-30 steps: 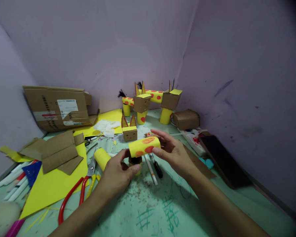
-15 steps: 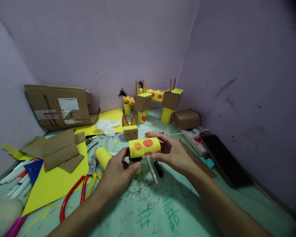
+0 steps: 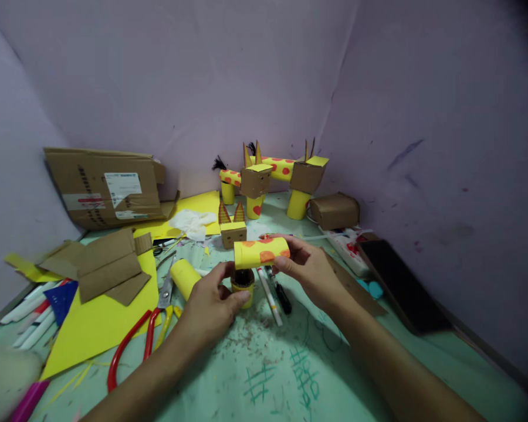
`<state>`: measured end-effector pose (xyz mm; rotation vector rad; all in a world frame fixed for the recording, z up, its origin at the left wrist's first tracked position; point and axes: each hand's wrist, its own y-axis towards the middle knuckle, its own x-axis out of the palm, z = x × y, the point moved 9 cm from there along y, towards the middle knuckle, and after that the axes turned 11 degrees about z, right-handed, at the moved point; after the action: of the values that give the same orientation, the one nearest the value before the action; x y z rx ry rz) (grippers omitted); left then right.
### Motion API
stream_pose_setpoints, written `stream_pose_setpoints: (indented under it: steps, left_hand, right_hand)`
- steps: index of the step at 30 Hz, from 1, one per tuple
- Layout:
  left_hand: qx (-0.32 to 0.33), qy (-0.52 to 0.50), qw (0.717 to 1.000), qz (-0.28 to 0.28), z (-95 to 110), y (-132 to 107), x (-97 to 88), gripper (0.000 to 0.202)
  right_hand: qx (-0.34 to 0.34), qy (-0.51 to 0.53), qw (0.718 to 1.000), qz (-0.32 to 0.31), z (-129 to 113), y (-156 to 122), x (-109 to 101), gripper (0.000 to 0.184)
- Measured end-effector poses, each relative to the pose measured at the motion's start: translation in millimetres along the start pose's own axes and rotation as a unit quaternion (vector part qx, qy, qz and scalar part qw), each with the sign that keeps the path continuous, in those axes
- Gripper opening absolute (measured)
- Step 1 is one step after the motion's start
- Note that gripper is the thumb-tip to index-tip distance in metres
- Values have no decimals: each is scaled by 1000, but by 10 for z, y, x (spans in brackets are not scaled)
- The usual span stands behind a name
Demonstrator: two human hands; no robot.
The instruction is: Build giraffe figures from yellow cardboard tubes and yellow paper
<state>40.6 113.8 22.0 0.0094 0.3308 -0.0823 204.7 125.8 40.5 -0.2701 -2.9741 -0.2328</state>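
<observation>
The right hand pinched the right end of a red-spotted yellow tube, thumb on the near side and fingers mostly hidden behind it; the rest of the tube stuck out leftward from the grip, lying level above the middle of the table. The left hand was curled around a short yellow tube standing upright, dark mouth up, between thumb and fingers. The spotted tube's left end hung over that mouth; whether the 2 touched, I could not tell. Just behind stood an eared cardboard box head. A plain yellow tube lay beside the left hand, and 2 giraffe-like figures stood near the table's far edge.
</observation>
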Motion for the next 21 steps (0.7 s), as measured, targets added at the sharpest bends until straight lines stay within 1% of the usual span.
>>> stream_pose_setpoints:
  steps: [3, 10, 16, 19, 21]
  left_hand:
    - [5, 24, 1000, -2, -22, 0, 1, 41]
    - [12, 23, 1000, 6, -18, 7, -10, 40]
    - [20, 16, 1000, 8, -6, 2, -33, 39]
    - [15, 15, 1000, 8, 12, -7, -52, 52]
    - [7, -19, 1000, 22, 36, -3, -87, 63]
  right_hand:
    - [-4, -12, 1000, -7, -8, -17, 18, 42]
    - [-13, -24, 999, -29, 35, -27, 45, 45]
    - [-27, -20, 999, -40, 14, -45, 75, 41]
    - [-26, -16, 999, -41, 17, -46, 79, 40]
    - [-27, -17, 999, -39, 22, -40, 73, 41]
